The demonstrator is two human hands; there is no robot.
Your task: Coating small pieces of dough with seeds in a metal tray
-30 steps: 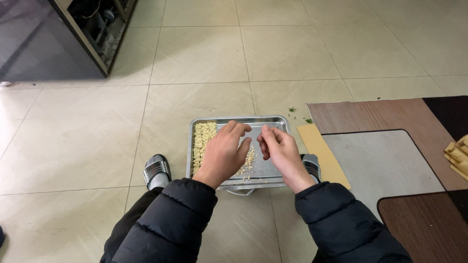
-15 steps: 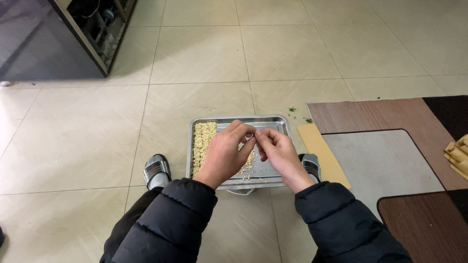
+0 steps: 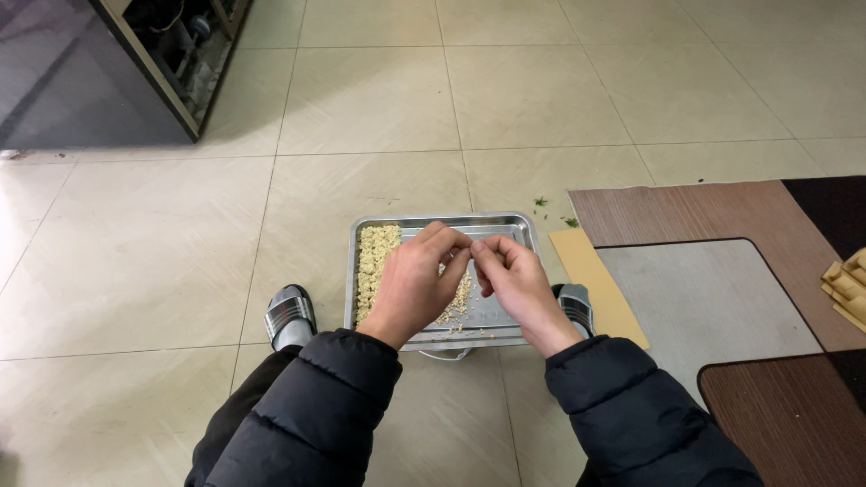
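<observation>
A rectangular metal tray [image 3: 507, 219] sits in front of my knees, low above the tiled floor. Small beige pieces [image 3: 375, 260] fill its left side in a packed band, and more lie scattered under my hands. My left hand [image 3: 415, 281] and my right hand [image 3: 518, 283] hover over the tray's middle. Their fingertips meet in a pinch around a tiny piece that the fingers mostly hide. Black padded sleeves cover both arms.
My feet in grey slippers [image 3: 289, 316] [image 3: 575, 305] flank the tray. Brown and grey mats [image 3: 695, 298] lie to the right, with a yellow strip [image 3: 591, 271] at their edge. Pale stacked items [image 3: 848, 284] sit far right. A dark cabinet [image 3: 135, 63] stands top left. Green scraps [image 3: 541, 202] dot the floor.
My two hands have drawn closer until the fingertips touch above the tray. The tray and my feet have stayed put.
</observation>
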